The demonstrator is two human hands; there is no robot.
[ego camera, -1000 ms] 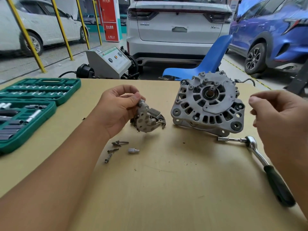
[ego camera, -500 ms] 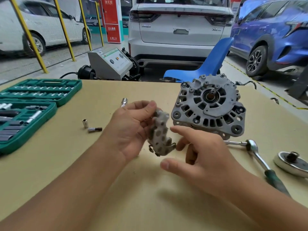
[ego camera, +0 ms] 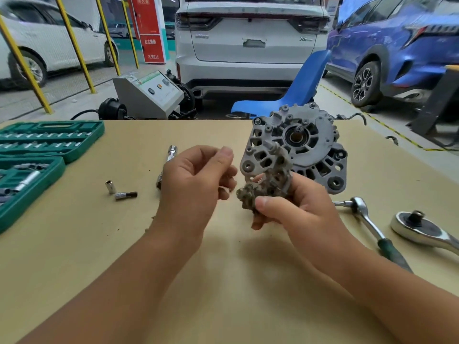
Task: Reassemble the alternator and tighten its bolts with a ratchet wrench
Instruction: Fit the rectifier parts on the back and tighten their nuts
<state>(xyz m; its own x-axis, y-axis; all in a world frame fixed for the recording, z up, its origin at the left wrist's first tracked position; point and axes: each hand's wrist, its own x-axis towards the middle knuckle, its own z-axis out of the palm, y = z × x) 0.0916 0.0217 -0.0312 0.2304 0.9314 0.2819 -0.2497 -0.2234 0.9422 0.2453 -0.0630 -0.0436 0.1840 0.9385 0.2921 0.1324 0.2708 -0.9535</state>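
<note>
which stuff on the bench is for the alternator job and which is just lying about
For the job: alternator; metal part held in the right hand; ratchet wrench; socket set.
Lying about: blue chair; grey machine; parked cars.

Count on tan bench: one grey cast alternator [ego camera: 301, 147], two chrome ratchet wrenches [ego camera: 362, 212] [ego camera: 419, 228], two small loose chrome sockets [ego camera: 108, 186] [ego camera: 124, 195], two green socket trays [ego camera: 53, 140] [ego camera: 22, 184].

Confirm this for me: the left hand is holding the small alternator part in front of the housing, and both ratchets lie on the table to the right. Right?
Not quite. In the head view the right hand holds the small alternator part in front of the housing; the left hand is beside it, fingers loosely curled, gripping nothing visible. Both ratchets do lie on the table to the right.
</note>
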